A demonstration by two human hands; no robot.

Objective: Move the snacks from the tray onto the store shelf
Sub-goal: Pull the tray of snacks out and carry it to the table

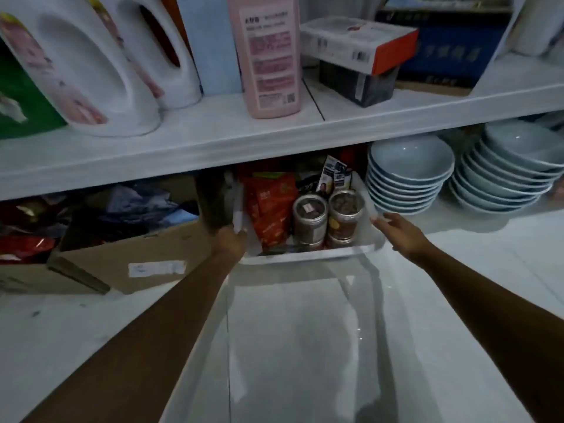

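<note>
A clear plastic tray point(308, 256) sits on the lower white shelf point(457, 254), half under the upper shelf board. Inside it are red snack packets point(270, 206), two round clear jars with dark contents point(309, 216) point(346, 213), and small upright sachets point(332, 175) at the back. My left hand point(232, 239) grips the tray's left wall near the front corner. Just off the tray's right wall, my right hand point(399, 232) has its fingers spread, the fingertips at the rim; whether they touch it I cannot tell.
A cardboard box point(122, 257) full of packets stands left of the tray. Two stacks of pale blue bowls point(409, 175) point(512, 169) stand to its right. The upper shelf point(274, 132) carries white detergent jugs point(79, 71), a pink bottle point(268, 53) and boxes point(360, 56).
</note>
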